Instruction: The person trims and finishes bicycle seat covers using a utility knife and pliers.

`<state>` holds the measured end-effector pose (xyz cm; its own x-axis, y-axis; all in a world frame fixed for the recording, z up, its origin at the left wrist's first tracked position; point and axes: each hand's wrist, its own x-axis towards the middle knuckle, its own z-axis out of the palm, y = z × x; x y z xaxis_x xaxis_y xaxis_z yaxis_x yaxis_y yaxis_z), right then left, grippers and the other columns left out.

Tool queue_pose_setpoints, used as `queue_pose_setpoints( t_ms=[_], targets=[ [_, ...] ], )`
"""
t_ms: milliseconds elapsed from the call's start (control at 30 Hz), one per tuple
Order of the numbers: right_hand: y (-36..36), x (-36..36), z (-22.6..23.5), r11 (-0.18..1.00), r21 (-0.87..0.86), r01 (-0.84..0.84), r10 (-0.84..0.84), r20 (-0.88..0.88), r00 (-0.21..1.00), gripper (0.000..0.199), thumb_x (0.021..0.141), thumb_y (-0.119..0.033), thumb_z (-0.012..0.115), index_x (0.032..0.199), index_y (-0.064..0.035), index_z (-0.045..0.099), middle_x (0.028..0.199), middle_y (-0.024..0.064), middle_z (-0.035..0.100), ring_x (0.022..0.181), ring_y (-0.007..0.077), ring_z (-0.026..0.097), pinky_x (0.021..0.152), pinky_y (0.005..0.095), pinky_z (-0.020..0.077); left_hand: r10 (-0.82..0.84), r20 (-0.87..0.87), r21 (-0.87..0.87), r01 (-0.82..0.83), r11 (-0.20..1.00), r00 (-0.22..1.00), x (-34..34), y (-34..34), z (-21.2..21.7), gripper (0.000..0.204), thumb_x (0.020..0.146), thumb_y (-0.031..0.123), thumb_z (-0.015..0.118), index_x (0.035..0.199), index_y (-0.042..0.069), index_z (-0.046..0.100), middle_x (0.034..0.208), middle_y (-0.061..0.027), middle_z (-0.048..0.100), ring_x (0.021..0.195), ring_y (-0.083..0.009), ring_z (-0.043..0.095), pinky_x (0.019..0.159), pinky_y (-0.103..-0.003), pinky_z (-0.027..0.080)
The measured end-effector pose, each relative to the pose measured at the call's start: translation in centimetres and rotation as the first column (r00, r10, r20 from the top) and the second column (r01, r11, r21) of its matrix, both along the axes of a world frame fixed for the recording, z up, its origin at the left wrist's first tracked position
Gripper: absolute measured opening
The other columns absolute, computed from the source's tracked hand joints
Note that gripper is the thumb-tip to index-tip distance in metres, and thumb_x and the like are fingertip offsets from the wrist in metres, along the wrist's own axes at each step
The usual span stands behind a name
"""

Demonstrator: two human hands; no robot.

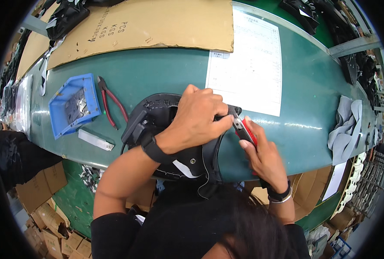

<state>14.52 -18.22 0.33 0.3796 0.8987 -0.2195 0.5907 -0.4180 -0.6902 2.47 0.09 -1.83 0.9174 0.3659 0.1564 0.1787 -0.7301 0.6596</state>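
A black padded bag-like piece with stitched edges (159,102) lies at the near table edge, a strap hanging off it. My left hand (198,113) is closed on its upper right rim, fingers pinched around black material. My right hand (265,155) grips a red-handled hand tool with a grey metal head (242,127). The tool's head meets the black strap end (234,110) beside my left thumb. Its exact kind is partly hidden by my fingers. Left of the black piece lie red-handled diagonal cutters (109,103), their jaws pointing away from me.
A blue bin (57,113) holds small metal pieces. Near it lies a whitish metal strip (95,140). Cardboard (157,26) and a printed paper sheet (252,73) cover the far side. Grey fabric (345,125) lies at the right edge, and cardboard boxes stand below the table.
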Motion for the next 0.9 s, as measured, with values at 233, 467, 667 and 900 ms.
queue_pose_setpoints(
  t_ms=[233,467,667,900],
  targets=[
    [0.3,0.8,1.5,0.914,-0.269,-0.303,0.139,-0.496,0.857,0.049,0.096,-0.029,0.053,0.139,-0.0118,0.038,0.095,0.0179,0.066,0.064,0.0403,0.06,0.059,0.0455,0.0467,0.284,0.212,-0.938,0.114,0.326,0.935,-0.2,3.0,0.9,0.028,0.086,0.014,0.06,0.061,0.005,0.053,0.063,0.0022,0.043,0.068,-0.01,0.047,0.065,-0.029,0.031],
    [-1.3,3.1,3.6,0.833,-0.251,-0.493,0.473,-0.14,0.87,0.048,0.09,-0.031,0.061,0.133,-0.0127,0.048,0.083,0.0098,0.068,0.061,0.0362,0.06,0.054,0.04,0.0468,0.169,0.253,-0.947,0.208,0.245,0.953,-1.3,3.5,4.5,0.024,0.09,0.022,0.06,0.076,0.003,0.059,0.098,-0.0049,0.057,0.072,-0.0138,0.055,0.062,-0.027,0.046],
    [1.3,3.6,5.6,0.744,-0.428,-0.513,0.617,0.148,0.773,0.049,0.088,-0.027,0.062,0.134,-0.0218,0.048,0.075,0.0109,0.066,0.059,0.0345,0.059,0.051,0.0399,0.0411,-0.127,-0.282,0.23,0.195,0.953,0.951,-3.6,-1.0,4.5,0.023,0.078,0.029,0.07,0.074,0.007,0.064,0.078,-0.0067,0.061,0.068,-0.0227,0.054,0.059,-0.036,0.044],
    [-0.8,1.5,4.5,0.797,-0.365,-0.48,0.541,0.078,0.838,0.051,0.088,-0.027,0.062,0.135,-0.0177,0.047,0.069,0.0115,0.064,0.057,0.0346,0.058,0.052,0.0424,0.0425,-0.271,0.152,-0.204,0.299,0.932,0.95,-3.4,-0.1,0.7,0.026,0.072,0.018,0.068,0.054,0.007,0.052,0.061,-0.0016,0.046,0.072,-0.0187,0.047,0.078,-0.035,0.031]
  ],
)
